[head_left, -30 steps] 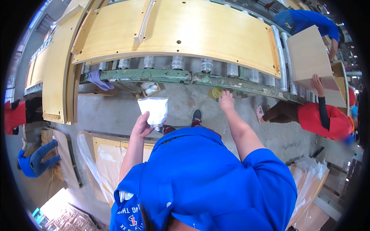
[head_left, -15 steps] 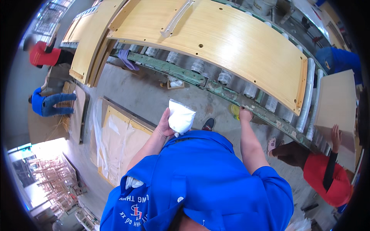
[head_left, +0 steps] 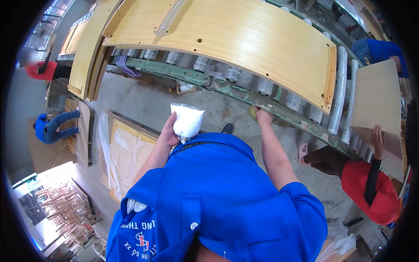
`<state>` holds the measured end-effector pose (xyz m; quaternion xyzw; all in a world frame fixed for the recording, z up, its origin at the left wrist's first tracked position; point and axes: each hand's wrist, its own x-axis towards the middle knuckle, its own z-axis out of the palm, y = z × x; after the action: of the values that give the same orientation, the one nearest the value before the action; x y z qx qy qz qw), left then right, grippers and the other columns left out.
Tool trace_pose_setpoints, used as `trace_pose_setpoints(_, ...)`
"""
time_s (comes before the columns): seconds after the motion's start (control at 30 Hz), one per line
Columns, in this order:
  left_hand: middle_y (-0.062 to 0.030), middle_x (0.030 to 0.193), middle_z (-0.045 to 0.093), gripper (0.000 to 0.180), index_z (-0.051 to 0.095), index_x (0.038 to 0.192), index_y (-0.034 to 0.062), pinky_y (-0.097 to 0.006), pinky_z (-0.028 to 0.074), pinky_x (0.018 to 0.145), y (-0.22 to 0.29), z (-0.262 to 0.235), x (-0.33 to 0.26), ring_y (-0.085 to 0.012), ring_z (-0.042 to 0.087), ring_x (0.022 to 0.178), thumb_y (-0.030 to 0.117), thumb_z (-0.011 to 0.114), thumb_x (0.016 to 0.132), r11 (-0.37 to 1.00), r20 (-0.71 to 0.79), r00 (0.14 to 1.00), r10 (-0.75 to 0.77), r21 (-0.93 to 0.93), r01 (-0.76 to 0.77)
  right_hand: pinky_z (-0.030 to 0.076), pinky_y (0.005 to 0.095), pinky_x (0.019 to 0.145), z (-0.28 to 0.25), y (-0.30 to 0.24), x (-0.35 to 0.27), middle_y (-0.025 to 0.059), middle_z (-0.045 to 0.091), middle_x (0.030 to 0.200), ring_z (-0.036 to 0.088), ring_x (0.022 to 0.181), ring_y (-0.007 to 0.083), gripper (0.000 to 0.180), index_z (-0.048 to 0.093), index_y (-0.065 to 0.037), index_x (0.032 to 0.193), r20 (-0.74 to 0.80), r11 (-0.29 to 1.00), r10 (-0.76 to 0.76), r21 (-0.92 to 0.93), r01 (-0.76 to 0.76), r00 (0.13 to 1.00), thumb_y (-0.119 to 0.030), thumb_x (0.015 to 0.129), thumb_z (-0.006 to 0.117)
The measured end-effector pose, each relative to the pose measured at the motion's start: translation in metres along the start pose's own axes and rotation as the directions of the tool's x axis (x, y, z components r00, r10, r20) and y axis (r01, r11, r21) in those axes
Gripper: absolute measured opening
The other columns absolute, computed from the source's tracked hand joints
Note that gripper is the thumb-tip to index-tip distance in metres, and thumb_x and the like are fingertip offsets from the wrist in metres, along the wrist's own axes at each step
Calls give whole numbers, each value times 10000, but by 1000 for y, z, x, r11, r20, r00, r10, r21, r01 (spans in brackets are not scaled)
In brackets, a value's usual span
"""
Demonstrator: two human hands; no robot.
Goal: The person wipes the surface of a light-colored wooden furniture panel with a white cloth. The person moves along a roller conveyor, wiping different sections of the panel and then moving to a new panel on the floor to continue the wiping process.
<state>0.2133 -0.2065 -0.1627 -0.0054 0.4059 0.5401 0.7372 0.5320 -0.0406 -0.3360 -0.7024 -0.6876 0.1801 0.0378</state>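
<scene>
My left hand (head_left: 169, 131) is wrapped around a small clear plastic bag (head_left: 187, 121) filled with something white, held in front of my waist. Its lower end looks gathered or knotted. My right hand (head_left: 263, 117) is closed beside the green metal edge of the roller conveyor (head_left: 244, 93). A yellow-green roundish thing (head_left: 253, 112) shows at its fingers, mostly hidden, perhaps a roll of tape. Beyond lies a long pale wooden panel (head_left: 244, 41) with drilled holes and end strips, resting on the plastic-wrapped rollers. A clear wrapped strip (head_left: 170, 18) lies on the panel.
Stacked panels (head_left: 89, 56) stand at the conveyor's left, with a purple cloth (head_left: 127, 67) near them. Plastic-covered boards (head_left: 126, 148) lie on the floor to my left. At right, a person in red (head_left: 366, 187) touches a large cardboard piece (head_left: 376, 98). Other people work farther off.
My view has shifted, so the panel, conveyor and bag appear farther up and left. My left hand keeps the bag; the right stays low by the conveyor edge, the yellow-green thing now less visible.
</scene>
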Motion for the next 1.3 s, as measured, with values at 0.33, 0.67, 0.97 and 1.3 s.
trace_pose_setpoints(0.33, -149, 1176, 544, 565, 393, 1278, 32, -441, 495, 853, 1, 7, 9, -281, 576, 1028, 360, 578, 855, 999, -69, 996, 47, 9, -46, 427, 410, 876, 4, 6, -13, 164, 628, 1012, 546, 1022, 346, 347, 659, -88, 983, -214, 960, -79, 248, 132, 974, -385, 820, 584)
trace_pose_setpoints(0.67, -114, 1098, 596, 458, 466, 1210, 12, -354, 511, 829, 40, -32, 37, -213, 614, 957, 282, 587, 860, 992, -78, 990, 113, 70, -108, 442, 336, 698, -25, 3, -88, 139, 573, 845, 563, 766, 246, 172, 588, -18, 918, 40, 836, -164, 536, 117, 986, -168, 834, 589)
trace_pose_setpoints(0.97, -104, 1076, 606, 482, 496, 1185, 15, -347, 525, 776, 90, -75, 129, -196, 622, 916, 314, 622, 828, 974, -60, 998, -21, 223, 34, 435, 313, 633, -83, -111, -72, 111, 523, 734, 520, 664, 169, 143, 481, -15, 968, 31, 678, -358, 695, 237, 933, -123, 880, 515)
trace_pose_setpoints(1.3, -84, 991, 634, 436, 533, 1126, 41, -353, 528, 756, 119, -101, 178, -200, 641, 853, 391, 511, 867, 980, -36, 983, -179, 79, 181, 452, 356, 656, -50, -288, 18, 119, 538, 804, 546, 737, 295, 139, 548, -41, 932, -86, 620, -669, 483, 618, 738, -63, 801, 589)
